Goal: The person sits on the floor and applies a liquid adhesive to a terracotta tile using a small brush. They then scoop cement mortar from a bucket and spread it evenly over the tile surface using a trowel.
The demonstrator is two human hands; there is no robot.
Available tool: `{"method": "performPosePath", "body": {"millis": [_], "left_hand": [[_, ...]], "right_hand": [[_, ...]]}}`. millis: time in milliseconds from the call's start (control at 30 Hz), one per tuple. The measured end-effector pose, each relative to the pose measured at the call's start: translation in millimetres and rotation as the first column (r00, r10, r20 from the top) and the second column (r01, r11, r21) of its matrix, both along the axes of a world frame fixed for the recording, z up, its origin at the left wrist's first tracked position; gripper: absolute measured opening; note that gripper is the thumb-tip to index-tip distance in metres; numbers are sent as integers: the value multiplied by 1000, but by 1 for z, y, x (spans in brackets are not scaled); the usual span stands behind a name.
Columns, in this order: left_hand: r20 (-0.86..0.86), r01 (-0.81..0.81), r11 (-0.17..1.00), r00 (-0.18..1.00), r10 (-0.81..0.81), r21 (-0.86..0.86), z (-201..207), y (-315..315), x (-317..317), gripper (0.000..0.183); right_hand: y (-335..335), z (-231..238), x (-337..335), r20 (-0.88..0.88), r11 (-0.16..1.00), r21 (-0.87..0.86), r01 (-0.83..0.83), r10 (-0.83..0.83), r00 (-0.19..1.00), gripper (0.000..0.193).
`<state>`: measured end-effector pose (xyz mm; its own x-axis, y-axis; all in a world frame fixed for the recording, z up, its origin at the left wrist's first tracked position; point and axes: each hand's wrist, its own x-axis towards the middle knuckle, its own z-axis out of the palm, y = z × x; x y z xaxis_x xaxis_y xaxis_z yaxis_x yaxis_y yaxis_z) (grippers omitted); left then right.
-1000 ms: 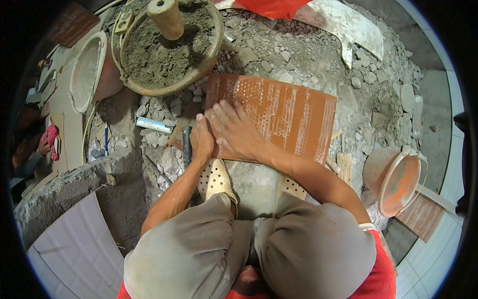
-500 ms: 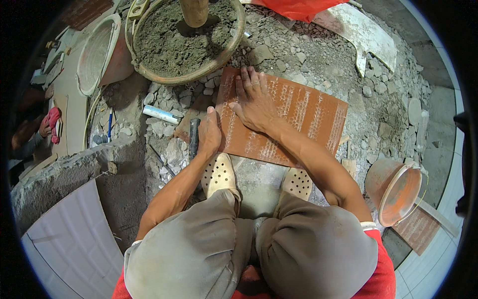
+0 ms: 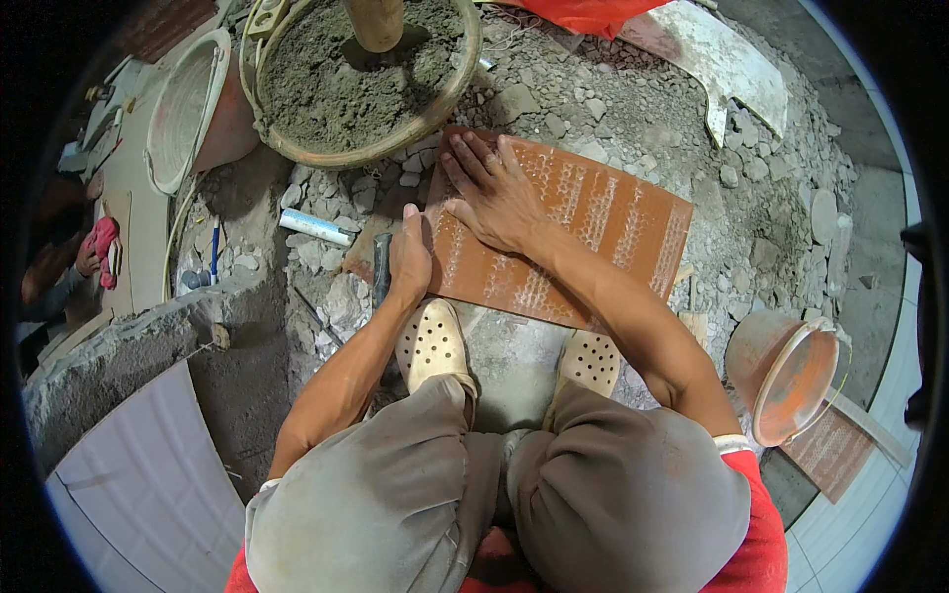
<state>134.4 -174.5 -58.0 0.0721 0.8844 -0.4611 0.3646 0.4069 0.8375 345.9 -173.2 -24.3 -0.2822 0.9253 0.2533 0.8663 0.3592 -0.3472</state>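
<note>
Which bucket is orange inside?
The bucket at the right; the upper-left bucket looks whitish inside, and the round tub up top holds grey mix.

rubble floor | mortar tub | 2 buckets | blue-white tube | broken white panel | brown tile, contact hidden

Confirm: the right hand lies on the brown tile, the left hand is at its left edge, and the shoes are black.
The shoes are cream, not black; the head view shows it. The right hand lies on the brown tile, the left hand at its left edge.
</note>
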Motion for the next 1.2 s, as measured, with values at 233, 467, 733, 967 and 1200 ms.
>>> {"method": "performPosePath", "body": {"millis": [233, 467, 733, 967, 1200], "left_hand": [[310, -50, 981, 945, 108, -189, 16, 1, 7, 76], [661, 49, 925, 714, 231, -376, 30, 2, 2, 77], [661, 24, 925, 707, 253, -380, 29, 3, 6, 76], [591, -78, 929, 752, 294, -362, 17, 3, 12, 67], [615, -14, 945, 756, 224, -326, 8, 9, 10, 71]], "right_hand": [[-29, 10, -30, 151, 993, -111, -33, 50, 987, 67], [-108, 13, -36, -75, 867, -239, -438, 433, 898, 66], [-78, 18, 0, 68, 971, -157, 179, -170, 983, 67], [-135, 27, 2, 16, 885, -404, -231, 259, 966, 66], [-109, 20, 19, 138, 967, -231, 106, -75, 988, 66]]}}
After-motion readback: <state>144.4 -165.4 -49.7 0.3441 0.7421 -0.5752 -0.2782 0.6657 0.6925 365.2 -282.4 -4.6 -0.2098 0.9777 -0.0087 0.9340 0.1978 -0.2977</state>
